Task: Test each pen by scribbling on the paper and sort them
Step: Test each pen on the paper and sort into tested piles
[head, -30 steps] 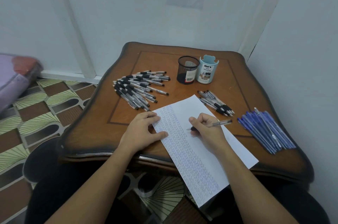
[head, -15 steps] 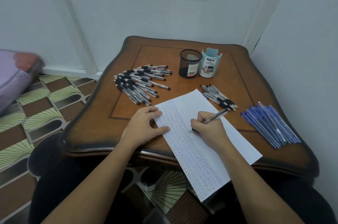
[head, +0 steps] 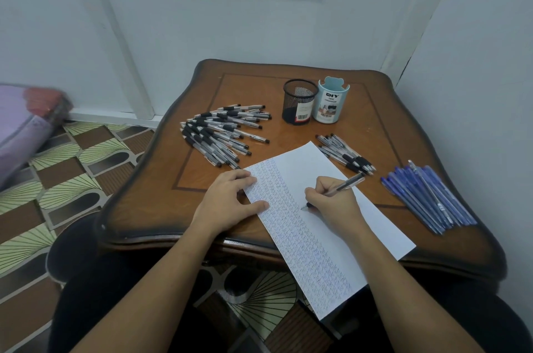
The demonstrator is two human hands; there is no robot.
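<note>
The pen (head: 344, 186) has tipped up from nearly flat, its tip now on the paper (head: 300, 159) near the table's (head: 161, 208) front edge. The right hand (head: 331, 202) pinches it, fingers curled. The left hand (head: 227, 202), fingers spread, pins the paper. A test scribble looks under way.

The left hand (head: 227, 202) and right hand (head: 331, 199) are bare, as are both forearms (head: 161, 280), uncovered along all their visible length. Below the near edge of the tabletop (head: 161, 208), plain black cloth (head: 121, 289) covers the lap and both thighs, too dark to show folds or seams.
</note>
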